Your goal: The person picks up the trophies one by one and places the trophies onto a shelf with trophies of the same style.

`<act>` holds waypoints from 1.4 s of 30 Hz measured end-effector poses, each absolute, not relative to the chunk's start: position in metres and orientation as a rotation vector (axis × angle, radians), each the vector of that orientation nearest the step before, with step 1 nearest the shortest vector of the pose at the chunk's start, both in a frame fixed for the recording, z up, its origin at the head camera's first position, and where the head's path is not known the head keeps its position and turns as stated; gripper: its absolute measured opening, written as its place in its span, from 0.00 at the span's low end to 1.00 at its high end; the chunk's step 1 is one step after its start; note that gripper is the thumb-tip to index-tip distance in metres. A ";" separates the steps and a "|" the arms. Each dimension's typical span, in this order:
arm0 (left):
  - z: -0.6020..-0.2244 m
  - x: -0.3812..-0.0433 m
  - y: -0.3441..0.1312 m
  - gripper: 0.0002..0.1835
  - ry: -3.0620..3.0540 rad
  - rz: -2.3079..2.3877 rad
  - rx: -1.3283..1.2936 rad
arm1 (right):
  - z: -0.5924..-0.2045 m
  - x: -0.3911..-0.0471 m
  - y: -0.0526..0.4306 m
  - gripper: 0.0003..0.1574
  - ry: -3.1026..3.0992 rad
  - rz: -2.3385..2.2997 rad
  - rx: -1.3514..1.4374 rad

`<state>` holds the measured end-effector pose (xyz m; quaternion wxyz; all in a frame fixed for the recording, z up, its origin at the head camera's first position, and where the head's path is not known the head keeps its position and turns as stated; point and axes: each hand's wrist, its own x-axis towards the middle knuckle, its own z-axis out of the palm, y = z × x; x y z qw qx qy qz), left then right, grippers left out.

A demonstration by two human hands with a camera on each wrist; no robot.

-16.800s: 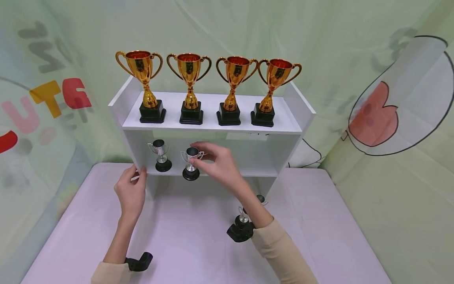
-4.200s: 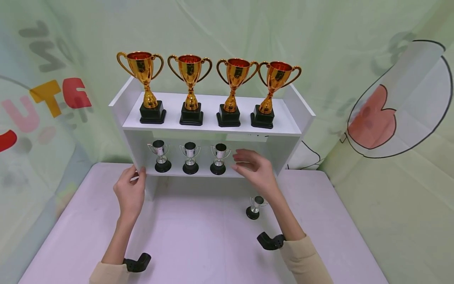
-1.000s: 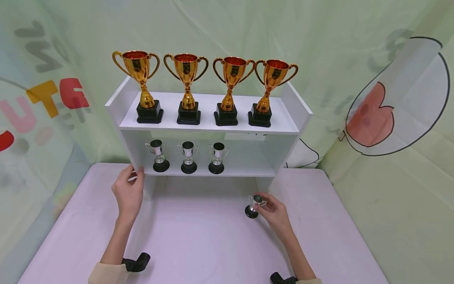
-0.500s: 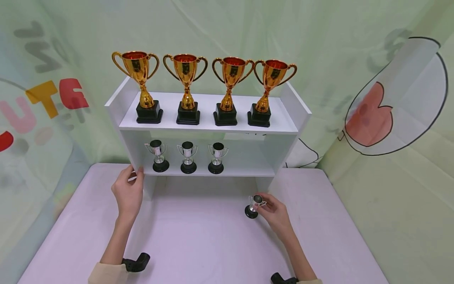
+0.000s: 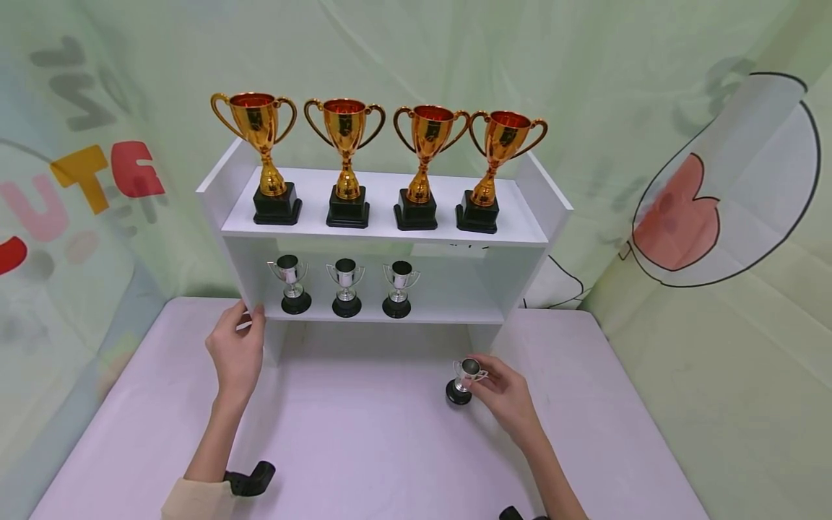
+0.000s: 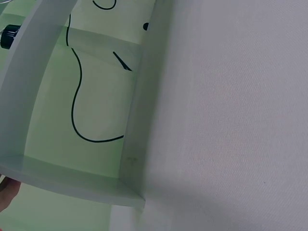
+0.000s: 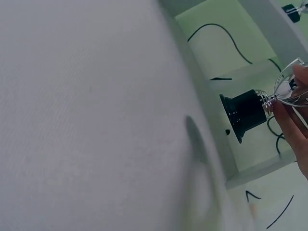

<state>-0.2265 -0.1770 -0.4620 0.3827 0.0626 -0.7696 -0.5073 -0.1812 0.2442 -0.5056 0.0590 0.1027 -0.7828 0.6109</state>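
Observation:
My right hand point(image 5: 507, 397) pinches a small silver trophy cup point(image 5: 458, 393) by its cup and handle, in front of the shelf's lower right corner. In the right wrist view the trophy's black base point(image 7: 246, 113) shows off the tabletop, its shadow lying apart from it. My left hand point(image 5: 235, 357) grips the white shelf point(image 5: 383, 235) at its lower left side; the left wrist view shows just some fingers point(image 6: 8, 192) at the panel's edge. On the middle board, left to centre, stand three small silver trophies, the rightmost one point(image 5: 398, 297) near the middle.
Several large gold trophies stand in a row along the top board, the leftmost one point(image 5: 256, 126) near the side wall. A pale cloth point(image 5: 364, 448) covers the table. Behind hangs a printed green curtain point(image 5: 604, 87). Black wrist mounts point(image 5: 250, 479) sit on the forearms.
Over the earlier frames my right hand placed two silver trophies on the middle board, then reached down and took the last one, which has just come off the table. My left hand stayed put.

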 end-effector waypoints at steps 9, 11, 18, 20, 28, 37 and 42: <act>-0.462 -0.227 -0.177 0.12 -1.969 -1.285 0.153 | -0.483 -0.174 0.236 0.28 -2.350 1.815 0.427; -0.462 -0.226 -0.177 0.12 -1.970 -1.285 0.154 | -0.479 -0.173 0.234 0.29 -2.339 1.813 0.448; -0.461 -0.225 -0.176 0.12 -1.972 -1.287 0.159 | -0.466 -0.172 0.228 0.29 -2.296 1.808 0.485; -0.460 -0.225 -0.176 0.12 -1.970 -1.287 0.160 | -0.462 -0.173 0.226 0.29 -2.284 1.794 0.500; -0.460 -0.225 -0.176 0.12 -1.967 -1.288 0.154 | -0.437 -0.179 0.220 0.27 -2.259 1.718 0.585; -0.462 -0.225 -0.176 0.12 -1.958 -1.296 0.154 | -0.414 -0.186 0.214 0.27 -2.300 1.668 0.511; -0.461 -0.225 -0.175 0.12 -1.951 -1.307 0.158 | -0.401 -0.191 0.208 0.28 -2.245 1.697 0.508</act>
